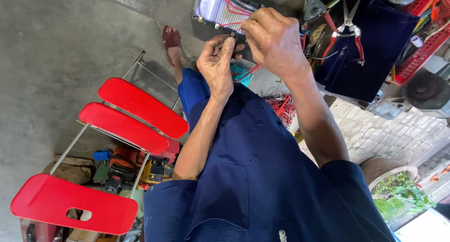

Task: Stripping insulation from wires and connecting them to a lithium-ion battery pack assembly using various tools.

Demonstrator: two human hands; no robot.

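Red-wired panel [220,12] under left hand [216,66], right hand [274,40], fingers pinched.

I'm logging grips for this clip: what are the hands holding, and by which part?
Both the left hand and right hand pinch the near edge of a dark panel with red wires; what sits between the fingertips cannot be told.

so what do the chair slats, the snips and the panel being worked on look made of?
Chair slats: glossy red plastic by the sheen, on thin grey metal tubing. Snips: bare steel blades, red probably plastic-coated handles. Panel: dark casing, likely plastic or painted metal, over a pale ribbed face strung with red wires; both the left hand and right hand pinch at its edge.
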